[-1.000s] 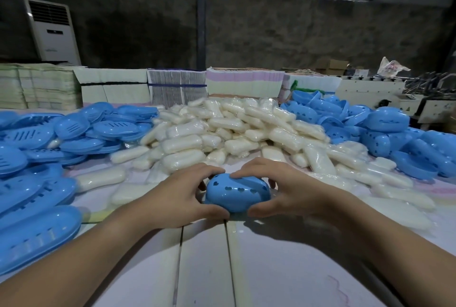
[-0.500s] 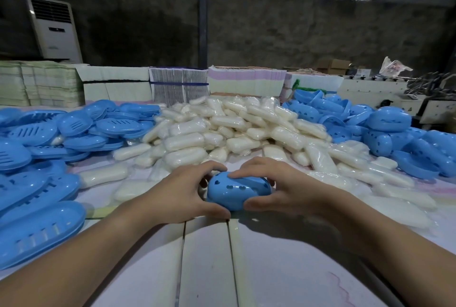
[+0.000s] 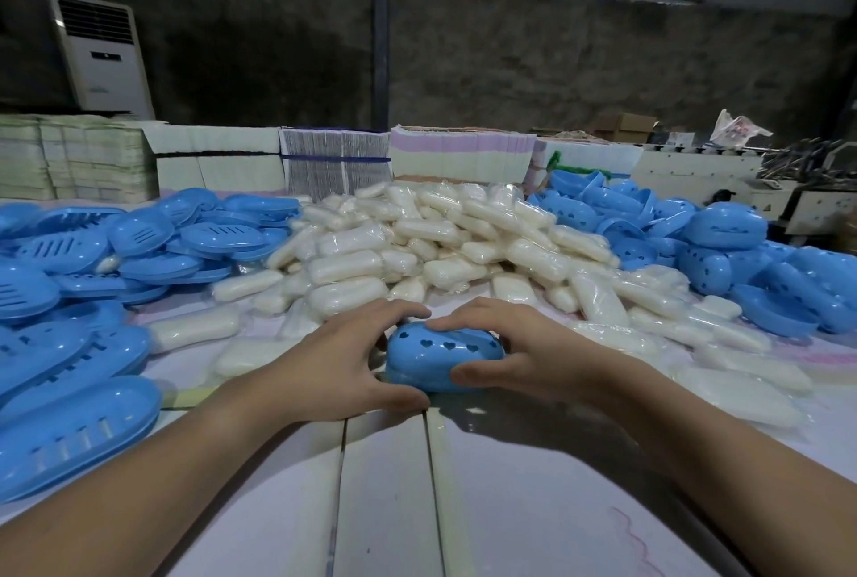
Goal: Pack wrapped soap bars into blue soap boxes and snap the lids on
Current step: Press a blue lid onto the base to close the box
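White table (image 3: 394, 507) | both hands — left hand (image 3: 334, 363), right hand (image 3: 524, 353) — grip soap box (image 3: 440, 356)

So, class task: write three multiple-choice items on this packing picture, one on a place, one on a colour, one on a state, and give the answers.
1. Where does the soap pile lie?
A. beyond the hands
B. under the table
C. on the window sill

2. What colour is the box between the hands?
A. red
B. blue
C. green

3. How is that box held?
A. by neither hand
B. by the left hand alone
C. by both hands

Answers: 1 A, the white bars are heaped past the fingers; 2 B, its domed lid is blue with heart holes; 3 C, the left and the right hand each curl round an end.
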Tool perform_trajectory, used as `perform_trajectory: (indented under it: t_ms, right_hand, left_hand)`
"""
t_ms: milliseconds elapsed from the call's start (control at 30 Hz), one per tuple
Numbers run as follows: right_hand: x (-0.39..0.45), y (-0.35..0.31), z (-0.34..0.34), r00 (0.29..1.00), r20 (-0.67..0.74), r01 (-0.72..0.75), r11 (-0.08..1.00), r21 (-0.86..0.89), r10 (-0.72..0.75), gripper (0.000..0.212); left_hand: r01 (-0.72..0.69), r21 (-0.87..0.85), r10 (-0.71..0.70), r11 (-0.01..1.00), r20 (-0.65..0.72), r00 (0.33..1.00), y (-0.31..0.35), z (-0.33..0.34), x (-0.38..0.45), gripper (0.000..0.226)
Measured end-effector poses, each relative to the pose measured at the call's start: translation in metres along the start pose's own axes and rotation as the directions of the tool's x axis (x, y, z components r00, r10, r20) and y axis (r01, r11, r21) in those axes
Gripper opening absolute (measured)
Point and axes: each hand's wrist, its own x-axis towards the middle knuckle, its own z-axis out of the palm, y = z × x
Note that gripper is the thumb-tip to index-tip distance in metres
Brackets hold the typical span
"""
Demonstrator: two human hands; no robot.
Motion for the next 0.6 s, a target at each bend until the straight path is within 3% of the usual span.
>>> perform_trajectory:
  t_ms: [267,367,600]
  right_hand:
    - [0.001,0.0,0.002,0.999,-0.03,-0.015,0.999,0.038,0.016,0.052]
    - [0.0,0.0,0.001,0.998,-0.063,0.006,1.0,-0.003,-0.006,0.063]
    - [-0.001,0.0,-0.001,0.984,-0.152,0.083,0.991,-0.101,-0.098,0.057]
  left_hand:
    - [-0.041,0.099,0.04,0.994,0.014,0.999,-0.002,-0.007,0.001,0.06]
    - [-0.026,0.133,0.023,0.991,0.022,0.999,-0.003,-0.011,-0.001,0.055]
    - [0.0,0.139,-0.007,0.99,0.056,0.998,-0.002,-0.013,-0.001,0.064]
